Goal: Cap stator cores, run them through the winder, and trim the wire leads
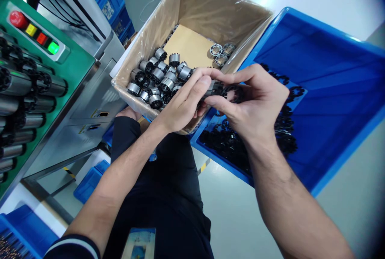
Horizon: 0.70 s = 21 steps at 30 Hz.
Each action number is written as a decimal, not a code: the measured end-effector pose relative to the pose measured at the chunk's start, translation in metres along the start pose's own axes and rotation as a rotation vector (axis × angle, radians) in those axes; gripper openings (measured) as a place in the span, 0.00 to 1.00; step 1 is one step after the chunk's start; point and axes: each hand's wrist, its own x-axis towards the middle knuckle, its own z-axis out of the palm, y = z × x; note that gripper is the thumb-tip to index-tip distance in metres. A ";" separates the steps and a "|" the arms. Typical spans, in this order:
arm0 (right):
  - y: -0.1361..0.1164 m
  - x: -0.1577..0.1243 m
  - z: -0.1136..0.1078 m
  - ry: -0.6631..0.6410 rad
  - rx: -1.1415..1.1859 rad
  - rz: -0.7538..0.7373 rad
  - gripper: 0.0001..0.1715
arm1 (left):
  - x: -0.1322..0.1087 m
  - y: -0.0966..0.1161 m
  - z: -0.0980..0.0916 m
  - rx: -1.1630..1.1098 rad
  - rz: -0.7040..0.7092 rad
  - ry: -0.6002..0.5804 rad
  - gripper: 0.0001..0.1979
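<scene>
My left hand (185,100) and my right hand (255,98) meet above the gap between a cardboard box and a blue bin. Both pinch the same small dark assembly (218,89): a metal cylindrical part with a black toothed ring at its right end. Fingers of both hands are closed round it. The plastic-lined cardboard box (192,0) holds several silver cylindrical metal parts (159,78) heaped at its near left. The blue bin (331,90) holds several black toothed rings (228,142) under my right hand.
A green machine panel (72,62) with a red stop knob (16,19) and coloured buttons stands at left, with rows of metal shafts (27,86). Blue crates (90,180) sit on the floor. My dark-trousered legs are below.
</scene>
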 end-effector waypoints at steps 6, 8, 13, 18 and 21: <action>-0.001 0.002 0.002 0.024 -0.095 -0.040 0.38 | -0.001 0.004 0.001 0.018 -0.059 0.007 0.28; -0.001 0.002 0.002 0.014 -0.135 -0.046 0.39 | -0.002 0.004 0.001 0.007 -0.056 0.007 0.30; -0.009 0.002 0.003 -0.018 -0.149 -0.037 0.39 | 0.000 -0.002 0.000 0.000 -0.063 -0.024 0.28; -0.020 0.002 0.002 -0.027 -0.134 -0.001 0.40 | 0.004 0.001 -0.010 0.179 0.009 0.035 0.22; -0.019 0.003 -0.001 0.009 -0.025 0.171 0.40 | 0.000 0.021 -0.026 0.626 0.101 0.132 0.10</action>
